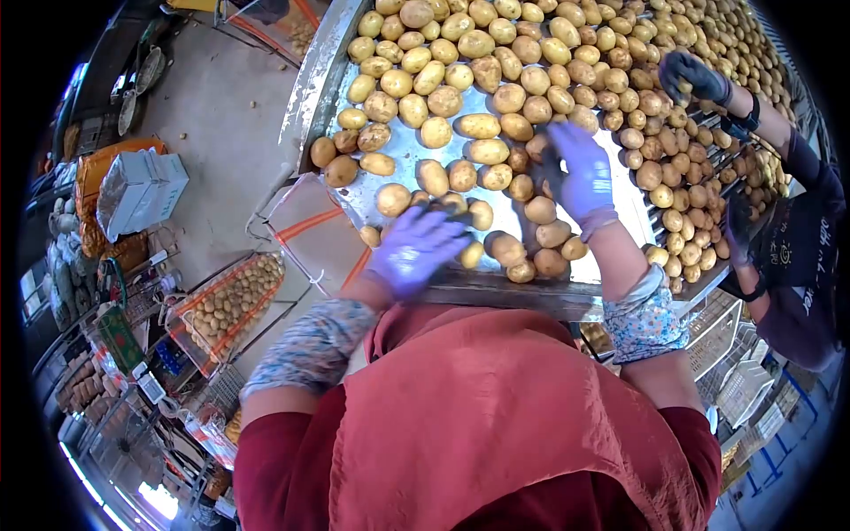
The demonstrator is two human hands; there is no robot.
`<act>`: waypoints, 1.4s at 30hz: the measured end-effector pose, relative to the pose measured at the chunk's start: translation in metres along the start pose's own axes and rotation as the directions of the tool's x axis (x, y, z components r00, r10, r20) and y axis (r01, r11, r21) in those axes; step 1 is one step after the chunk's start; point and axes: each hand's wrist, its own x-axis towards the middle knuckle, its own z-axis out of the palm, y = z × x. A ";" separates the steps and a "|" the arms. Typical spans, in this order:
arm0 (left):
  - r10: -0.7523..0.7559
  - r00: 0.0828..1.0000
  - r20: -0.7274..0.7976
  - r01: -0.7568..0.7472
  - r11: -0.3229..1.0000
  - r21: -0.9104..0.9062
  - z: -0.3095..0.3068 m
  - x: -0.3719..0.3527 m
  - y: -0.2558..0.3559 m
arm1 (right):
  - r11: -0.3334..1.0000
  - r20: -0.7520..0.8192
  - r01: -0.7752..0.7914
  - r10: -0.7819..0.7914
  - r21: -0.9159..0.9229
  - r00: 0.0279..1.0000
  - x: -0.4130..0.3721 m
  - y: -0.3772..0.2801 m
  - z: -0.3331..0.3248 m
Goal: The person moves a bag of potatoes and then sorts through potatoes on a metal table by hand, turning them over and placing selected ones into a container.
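Note:
My left hand (420, 251), in a purple glove with dark fingertips, reaches across the potatoes at the near edge of the metal sorting table (452, 281). Its fingers are stretched out, their tips overlapping a potato (454, 204). Farther right, my right hand (581, 172) wears the same kind of glove and points left, its dark fingers apart and slightly blurred among the potatoes. A brown potato (537, 148) lies right at those fingertips. Loose potatoes surround both hands, and a potato (540, 210) sits just below the right one.
Potatoes (620, 53) crowd the table's far side. At right, a co-worker's gloved hand (695, 78) holds a potato; their other hand (739, 226) is by the rollers. An orange-edged bag of potatoes (232, 305) and a white box (142, 193) stand left. Plastic crates (742, 389) sit lower right.

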 end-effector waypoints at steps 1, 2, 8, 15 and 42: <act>-0.031 1.000 0.000 0.031 0.999 0.009 -0.009 -0.012 -0.009 | 0.986 0.077 0.013 0.000 -0.168 0.997 -0.008 -0.007 0.008; -0.056 0.998 -0.004 0.056 0.998 0.024 -0.019 -0.018 -0.017 | 0.942 0.146 0.036 0.014 -0.335 0.989 -0.015 -0.017 0.012; -0.402 0.788 -0.467 0.395 0.911 -0.117 -0.083 0.103 -0.064 | 0.975 0.508 -0.181 0.092 0.129 0.857 -0.057 -0.060 0.021; -0.370 0.921 -0.119 0.389 0.881 0.270 -0.058 0.152 -0.076 | 0.008 0.554 -0.582 0.296 0.813 0.778 -0.050 -0.056 -0.050; -0.031 0.997 -0.071 0.020 0.987 -0.162 -0.028 -0.053 -0.012 | 0.831 -0.113 -0.545 0.535 -0.108 0.837 -0.211 0.001 -0.095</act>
